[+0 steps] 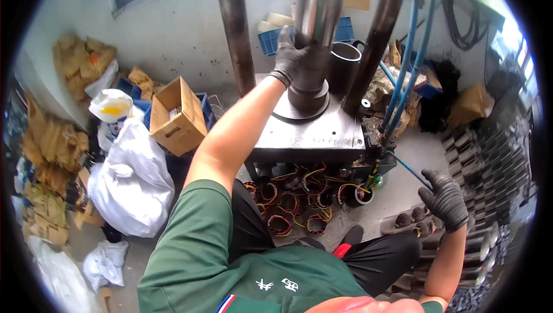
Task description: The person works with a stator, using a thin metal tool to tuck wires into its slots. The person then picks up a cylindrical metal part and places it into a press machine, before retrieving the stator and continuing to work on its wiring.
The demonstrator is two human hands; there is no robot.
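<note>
My left hand (290,59), in a dark grey glove, is closed against the side of a shiny steel cylinder (319,10). The cylinder stands upright over a dark round base (307,103) on the metal table of a press (314,137). Some of the left fingers are hard to make out against the dark lower part of the cylinder. Off to the right, my gloved right hand (446,200) is closed around the end of a thin blue lever (409,169), which slopes up to the press's side. A second, dark hollow cylinder (344,68) stands behind the steel one.
Press columns (236,25) flank the cylinders, with blue hoses (409,65) at the right. Several wound motor stators (288,200) with coloured wires lie under the table. Stacked metal parts (466,157) line the right side. An open cardboard box (178,114) and white sacks (132,180) stand left.
</note>
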